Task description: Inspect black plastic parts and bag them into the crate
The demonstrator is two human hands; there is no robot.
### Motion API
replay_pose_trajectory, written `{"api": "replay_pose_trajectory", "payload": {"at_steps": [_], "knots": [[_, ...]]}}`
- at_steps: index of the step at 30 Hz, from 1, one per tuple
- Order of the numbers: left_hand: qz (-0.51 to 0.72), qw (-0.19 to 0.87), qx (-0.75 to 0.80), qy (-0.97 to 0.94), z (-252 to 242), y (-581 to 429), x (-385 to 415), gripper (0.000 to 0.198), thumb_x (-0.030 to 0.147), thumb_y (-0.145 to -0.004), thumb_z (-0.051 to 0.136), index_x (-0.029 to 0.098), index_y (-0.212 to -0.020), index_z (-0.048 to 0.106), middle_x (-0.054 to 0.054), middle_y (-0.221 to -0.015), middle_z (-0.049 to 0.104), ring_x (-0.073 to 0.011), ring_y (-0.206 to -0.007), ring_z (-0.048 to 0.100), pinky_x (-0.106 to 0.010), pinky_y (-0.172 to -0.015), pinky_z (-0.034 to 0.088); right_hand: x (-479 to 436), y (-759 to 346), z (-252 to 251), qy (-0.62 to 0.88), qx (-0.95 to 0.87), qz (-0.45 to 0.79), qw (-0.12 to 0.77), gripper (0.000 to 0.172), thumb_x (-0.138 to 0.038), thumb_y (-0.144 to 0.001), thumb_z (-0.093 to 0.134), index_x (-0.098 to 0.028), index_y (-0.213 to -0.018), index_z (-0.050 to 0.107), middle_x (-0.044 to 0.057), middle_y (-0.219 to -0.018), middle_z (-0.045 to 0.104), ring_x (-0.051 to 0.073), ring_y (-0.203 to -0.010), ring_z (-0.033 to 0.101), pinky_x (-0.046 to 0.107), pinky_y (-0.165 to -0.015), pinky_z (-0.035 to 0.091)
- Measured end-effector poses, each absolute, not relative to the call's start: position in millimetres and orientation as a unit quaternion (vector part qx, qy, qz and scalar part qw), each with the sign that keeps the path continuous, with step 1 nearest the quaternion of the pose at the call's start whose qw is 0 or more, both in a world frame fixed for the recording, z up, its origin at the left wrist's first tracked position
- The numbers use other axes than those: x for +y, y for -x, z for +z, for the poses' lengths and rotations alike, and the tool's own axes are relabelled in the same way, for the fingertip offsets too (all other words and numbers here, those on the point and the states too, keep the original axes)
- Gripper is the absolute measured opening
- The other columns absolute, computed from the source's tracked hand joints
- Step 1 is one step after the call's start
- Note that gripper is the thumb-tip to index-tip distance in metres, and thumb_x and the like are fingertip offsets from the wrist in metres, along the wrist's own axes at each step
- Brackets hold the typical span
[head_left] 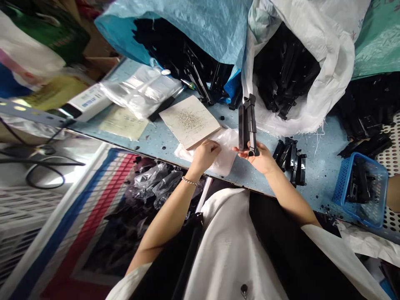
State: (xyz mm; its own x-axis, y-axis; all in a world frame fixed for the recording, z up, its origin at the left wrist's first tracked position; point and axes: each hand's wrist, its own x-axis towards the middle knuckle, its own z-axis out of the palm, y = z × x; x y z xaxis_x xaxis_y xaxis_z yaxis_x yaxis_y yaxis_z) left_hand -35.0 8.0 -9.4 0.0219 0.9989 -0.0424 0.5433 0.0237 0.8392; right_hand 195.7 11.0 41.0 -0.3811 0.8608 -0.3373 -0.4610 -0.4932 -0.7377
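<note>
My right hand (261, 157) is closed around the lower end of a long black plastic part (247, 124), holding it upright above the blue table (175, 135). My left hand (205, 153) rests with fingers curled on a clear plastic bag (225, 152), at the near edge of a pale board (189, 121) that carries a heap of small silvery pieces (190, 118). Whether those fingers pinch anything is hidden. A wristband sits on my left wrist.
A blue sack (200, 29) and a white sack (315, 62) full of black parts lie at the back. Stacked black parts (292, 160) sit right of my hand. A blue basket (362, 189) stands far right. Clear bags (142, 89) and a paper sheet (124, 123) lie left.
</note>
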Motion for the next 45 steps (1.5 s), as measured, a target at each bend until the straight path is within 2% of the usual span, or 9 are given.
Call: {"api": "replay_pose_trajectory", "payload": {"at_steps": [6,11,15,18,28,32,37,41,45], "knots": [[0.301,0.322,0.644,-0.625,-4.3,23.8,-1.7,0.016,0.027,-0.091,0.059,0.017,-0.084,0.070,-0.008,-0.086,0.071,-0.0204,-0.076,0.065,-0.034,-0.072,0.054,16.8,-168.5,36.5,0.348,-0.241,0.806,0.414,0.025,-0.030,-0.076,0.086,-0.020,-0.078,0.063,0.003,-0.084,0.076,0.024,-0.098,0.077,0.030,-0.078,0.062],[0.265,0.201,0.627,-0.704,-6.7,3.0,-26.8,0.013,0.028,-0.088,0.067,0.015,-0.086,0.067,-0.016,-0.099,0.068,-0.0295,-0.094,0.066,-0.045,-0.085,0.056,12.4,-186.9,25.9,0.390,-0.227,0.769,0.452,0.019,-0.028,-0.077,0.083,-0.022,-0.080,0.065,0.001,-0.086,0.077,0.020,-0.089,0.076,0.028,-0.073,0.060],[0.285,0.324,0.582,-0.689,-11.8,12.8,-21.9,0.020,0.021,-0.092,0.056,0.019,-0.075,0.067,-0.011,-0.090,0.070,-0.0251,-0.090,0.067,-0.040,-0.087,0.057,5.2,-199.8,19.9,0.420,-0.214,0.757,0.452,0.015,-0.029,-0.080,0.080,-0.022,-0.080,0.067,0.003,-0.085,0.077,0.020,-0.088,0.076,0.029,-0.073,0.060],[0.318,0.402,0.587,-0.626,-12.7,25.4,-12.7,0.015,0.027,-0.084,0.066,0.019,-0.071,0.068,-0.007,-0.088,0.070,-0.0198,-0.078,0.066,-0.033,-0.075,0.056,0.9,-200.4,22.1,0.406,-0.213,0.769,0.446,0.016,-0.030,-0.079,0.081,-0.022,-0.079,0.067,0.003,-0.085,0.077,0.022,-0.091,0.077,0.031,-0.076,0.061],[0.355,0.402,0.612,-0.581,2.8,22.1,-16.5,0.015,0.026,-0.084,0.062,0.016,-0.079,0.071,-0.009,-0.090,0.072,-0.0191,-0.078,0.068,-0.031,-0.071,0.056,2.3,-171.0,11.7,0.386,-0.192,0.799,0.419,0.022,-0.027,-0.074,0.086,-0.020,-0.078,0.065,0.003,-0.082,0.076,0.023,-0.096,0.076,0.036,-0.088,0.064],[0.390,0.297,0.586,-0.645,11.2,30.1,-23.7,0.017,0.016,-0.086,0.057,0.017,-0.095,0.072,-0.009,-0.095,0.074,-0.0204,-0.083,0.069,-0.036,-0.076,0.060,0.5,-169.2,-3.3,0.408,-0.182,0.790,0.419,0.024,-0.027,-0.073,0.088,-0.019,-0.079,0.067,0.003,-0.088,0.077,0.019,-0.092,0.076,0.030,-0.085,0.064],[0.279,0.160,0.555,-0.767,11.0,33.5,-15.1,0.031,0.009,-0.089,0.047,0.017,-0.094,0.077,-0.014,-0.111,0.075,-0.0269,-0.100,0.071,-0.046,-0.091,0.060,1.5,-170.4,-4.8,0.397,-0.189,0.790,0.427,0.021,-0.026,-0.076,0.087,-0.020,-0.083,0.068,0.003,-0.088,0.077,0.019,-0.092,0.076,0.031,-0.084,0.064],[0.302,0.196,0.584,-0.728,11.4,33.9,-5.9,0.031,0.013,-0.089,0.051,0.016,-0.107,0.077,-0.012,-0.111,0.075,-0.0259,-0.104,0.072,-0.043,-0.096,0.060,-13.2,-191.4,5.9,0.404,-0.189,0.788,0.424,0.021,-0.028,-0.076,0.086,-0.018,-0.082,0.068,0.005,-0.086,0.076,0.018,-0.081,0.075,0.026,-0.069,0.062],[0.327,0.257,0.566,-0.712,12.4,37.6,-7.3,0.045,0.008,-0.084,0.051,0.016,-0.123,0.072,-0.014,-0.131,0.069,-0.0217,-0.101,0.072,-0.036,-0.090,0.062,-50.9,-221.8,10.7,0.373,-0.123,0.867,0.306,0.020,-0.030,-0.084,0.080,-0.016,-0.089,0.067,0.008,-0.082,0.074,0.017,-0.069,0.069,0.023,-0.050,0.052]]}}
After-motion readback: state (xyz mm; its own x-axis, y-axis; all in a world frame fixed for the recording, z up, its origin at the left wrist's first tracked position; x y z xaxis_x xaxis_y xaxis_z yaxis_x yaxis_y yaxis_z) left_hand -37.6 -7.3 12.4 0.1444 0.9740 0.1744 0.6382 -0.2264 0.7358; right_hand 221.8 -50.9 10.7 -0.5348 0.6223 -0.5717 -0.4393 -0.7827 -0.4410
